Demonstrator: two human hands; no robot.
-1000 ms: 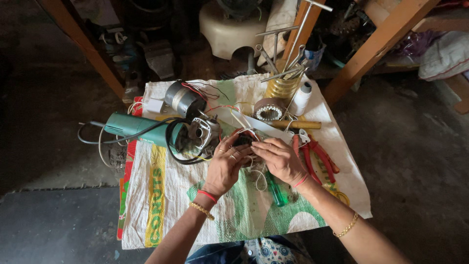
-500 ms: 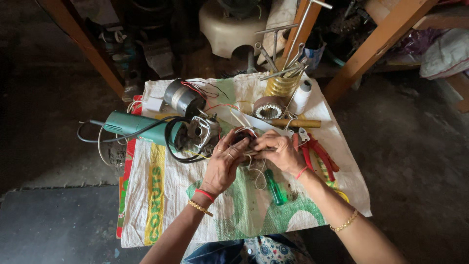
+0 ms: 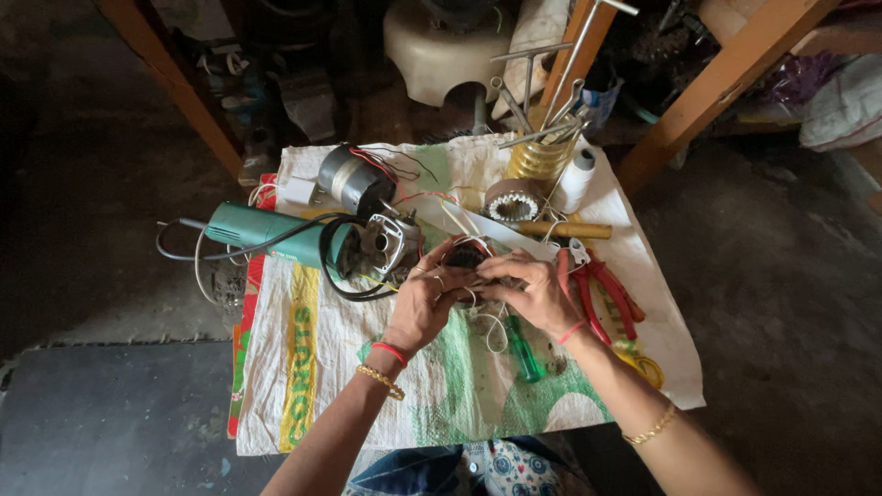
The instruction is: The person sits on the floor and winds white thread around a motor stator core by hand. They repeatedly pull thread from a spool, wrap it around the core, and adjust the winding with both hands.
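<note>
My left hand (image 3: pixel 424 301) and my right hand (image 3: pixel 533 292) meet over the middle of a white woven sack (image 3: pixel 312 404) spread on the floor. Both grip a small dark wound coil piece (image 3: pixel 466 257) with red and white wires trailing from it. Thin white wire (image 3: pixel 491 326) loops down below my hands. A green-handled screwdriver (image 3: pixel 524 354) lies just under my right wrist. Red-handled pliers (image 3: pixel 602 294) lie to the right of my right hand.
A green angle grinder (image 3: pixel 266 230) with black cable lies at left, its opened metal head (image 3: pixel 390 243) beside it. A motor armature (image 3: pixel 354 179), a stator ring (image 3: pixel 513 199), a brass coil (image 3: pixel 537 158), a white thread spool (image 3: pixel 577 179) and a wooden-handled tool (image 3: pixel 560 230) sit at the back. Wooden legs (image 3: pixel 726 78) rise behind.
My hands have shifted slightly on the coil piece, fingers working closer together around it. Nothing else on the sack has moved.
</note>
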